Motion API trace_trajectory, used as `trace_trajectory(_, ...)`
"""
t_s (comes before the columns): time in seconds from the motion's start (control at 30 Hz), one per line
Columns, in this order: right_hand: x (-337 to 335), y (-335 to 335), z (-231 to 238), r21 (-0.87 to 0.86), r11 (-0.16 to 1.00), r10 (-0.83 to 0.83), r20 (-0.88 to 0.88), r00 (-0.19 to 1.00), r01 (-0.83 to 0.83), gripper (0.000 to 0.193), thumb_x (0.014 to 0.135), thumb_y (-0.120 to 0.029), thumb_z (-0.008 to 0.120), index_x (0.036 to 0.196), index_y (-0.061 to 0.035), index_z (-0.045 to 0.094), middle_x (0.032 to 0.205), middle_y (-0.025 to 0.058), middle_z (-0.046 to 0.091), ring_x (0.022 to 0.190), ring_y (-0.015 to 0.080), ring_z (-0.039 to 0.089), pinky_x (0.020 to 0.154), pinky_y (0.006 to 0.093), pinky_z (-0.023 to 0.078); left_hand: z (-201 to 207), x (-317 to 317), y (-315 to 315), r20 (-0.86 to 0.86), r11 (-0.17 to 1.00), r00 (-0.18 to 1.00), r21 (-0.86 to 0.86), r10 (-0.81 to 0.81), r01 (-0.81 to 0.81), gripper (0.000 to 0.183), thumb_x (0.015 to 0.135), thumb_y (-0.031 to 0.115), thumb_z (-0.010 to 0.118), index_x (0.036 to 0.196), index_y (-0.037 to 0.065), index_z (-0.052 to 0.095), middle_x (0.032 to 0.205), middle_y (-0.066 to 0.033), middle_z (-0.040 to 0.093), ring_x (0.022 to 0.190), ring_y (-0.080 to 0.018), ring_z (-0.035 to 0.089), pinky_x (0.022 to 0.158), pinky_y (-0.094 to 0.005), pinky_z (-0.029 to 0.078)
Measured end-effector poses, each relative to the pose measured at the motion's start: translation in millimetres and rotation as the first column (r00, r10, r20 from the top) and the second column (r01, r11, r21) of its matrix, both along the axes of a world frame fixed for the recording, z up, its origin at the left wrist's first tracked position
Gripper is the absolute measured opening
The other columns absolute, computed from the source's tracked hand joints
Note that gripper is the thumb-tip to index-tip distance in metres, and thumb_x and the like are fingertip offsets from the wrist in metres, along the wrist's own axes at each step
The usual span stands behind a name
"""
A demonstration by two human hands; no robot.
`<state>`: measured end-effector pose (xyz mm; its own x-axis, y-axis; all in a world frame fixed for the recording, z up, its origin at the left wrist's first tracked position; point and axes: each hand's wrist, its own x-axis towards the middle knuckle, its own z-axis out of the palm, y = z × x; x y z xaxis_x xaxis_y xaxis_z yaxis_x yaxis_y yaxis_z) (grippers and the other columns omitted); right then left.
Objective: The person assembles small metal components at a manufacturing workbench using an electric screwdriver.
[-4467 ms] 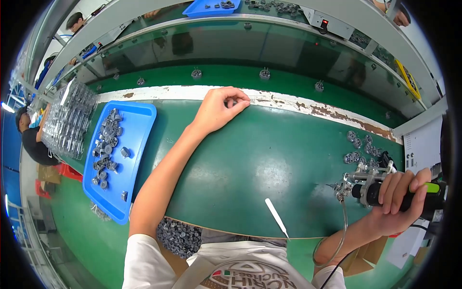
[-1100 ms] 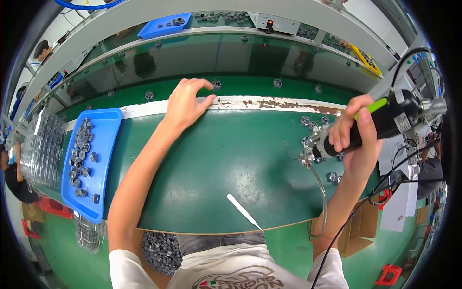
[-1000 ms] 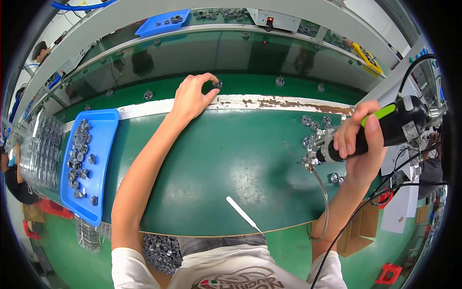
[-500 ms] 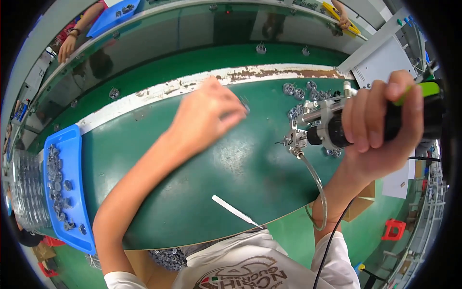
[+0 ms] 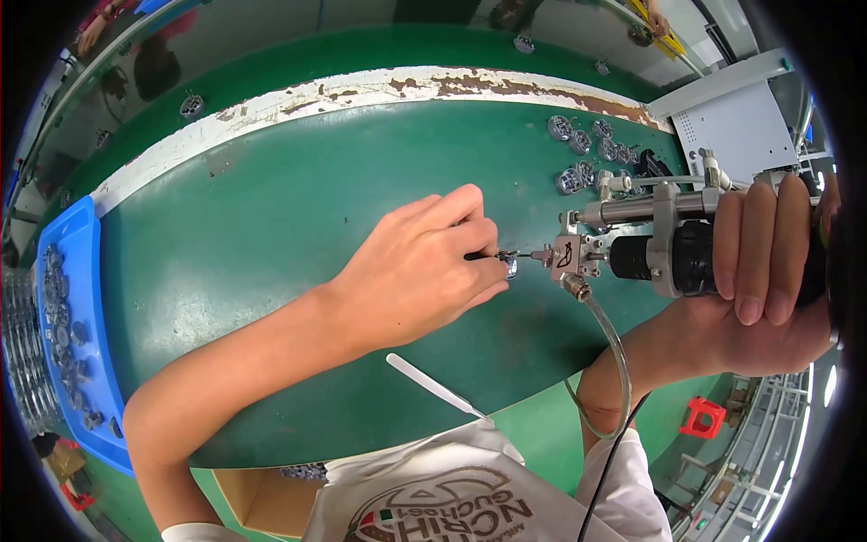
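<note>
My left hand point(image 5: 429, 262) is closed in a pinch around a small round grey part point(image 5: 511, 266), mostly hidden by the fingers. My right hand point(image 5: 763, 257) wraps the black body of an electric screwdriver point(image 5: 694, 256) lying roughly level, its bit pointing left. The bit's tip meets the pinched part at the fingertips; exact contact is hidden. A metal cylinder point(image 5: 628, 210) is clamped along the screwdriver, and a clear hose point(image 5: 612, 330) hangs from its metal head. Beyond the tool sit several similar round grey parts point(image 5: 570, 181) on the green table point(image 5: 271, 244).
White tweezers point(image 5: 429, 381) lie by the table's near edge. A blue tray point(image 5: 104, 361) of small grey parts stands at far left. Behind a chipped white ledge point(image 5: 361, 93), a green belt point(image 5: 298, 77) carries spaced parts. Another person's hand point(image 5: 659, 23) shows at the far right.
My left hand has come nearer and right, from the far middle of the table to the screwdriver's tip. The screwdriver has swung level, and the whole view has shifted.
</note>
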<state>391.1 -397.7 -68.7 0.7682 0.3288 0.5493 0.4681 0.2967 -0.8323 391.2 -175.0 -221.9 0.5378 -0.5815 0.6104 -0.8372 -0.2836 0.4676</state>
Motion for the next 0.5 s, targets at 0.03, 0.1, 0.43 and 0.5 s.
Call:
trace_trajectory(0.03, -2, 10, -4, -0.003, 1.0, 0.004, -0.003, 1.0, -0.004, 0.027, 0.107, -0.028, 0.047, 0.108, -0.0014, 0.053, 0.058, -0.0029, 0.047, 0.045, 0.0059, 0.042, 0.044, 0.0202, 0.038, 0, 0, -1, -0.004, 1.0, 1.0, -0.002, 0.001, -0.001, 0.017, 0.07, 0.011, 0.089, 0.084, 0.009, 0.079, 0.089, 0.0003, 0.067, 0.085, -0.0188, 0.06, 0.065, -0.0331, 0.054)
trace_trajectory(0.1, 2, 0, 1, -0.007, 1.0, 0.011, -0.008, 1.0, -0.011, 0.027, 0.107, -0.028, 0.047, 0.107, -0.0014, 0.052, 0.058, -0.0029, 0.047, 0.045, 0.0059, 0.043, 0.044, 0.0202, 0.038, -1, 0, -2, -0.007, 1.0, 1.0, -0.02, -0.002, 0.001, 0.017, 0.07, 0.011, 0.089, 0.083, 0.009, 0.079, 0.089, 0.0004, 0.068, 0.085, -0.0186, 0.061, 0.065, -0.033, 0.054)
trace_trajectory(0.43, 4, -1, -6, -0.016, 0.999, 0.043, -0.013, 0.999, -0.043, 0.026, 0.105, -0.027, 0.049, 0.106, -0.0019, 0.052, 0.056, -0.0028, 0.048, 0.043, 0.0061, 0.044, 0.042, 0.0201, 0.039, -2, 0, -2, -0.016, 1.0, 1.0, -0.006, 0.003, -0.003, 0.016, 0.071, 0.011, 0.089, 0.083, 0.009, 0.079, 0.089, 0.0005, 0.068, 0.086, -0.0184, 0.061, 0.065, -0.0329, 0.055)
trace_trajectory(0.5, 6, -7, -6, -0.016, 0.999, 0.05, -0.013, 0.999, -0.05, 0.026, 0.105, -0.027, 0.049, 0.106, -0.002, 0.052, 0.056, -0.0027, 0.048, 0.043, 0.0061, 0.044, 0.042, 0.0201, 0.039, -2, 0, -2, -0.011, 1.0, 1.0, -0.018, 0.001, -0.001, 0.016, 0.071, 0.011, 0.088, 0.083, 0.009, 0.079, 0.09, 0.0005, 0.068, 0.086, -0.0185, 0.061, 0.065, -0.0327, 0.055)
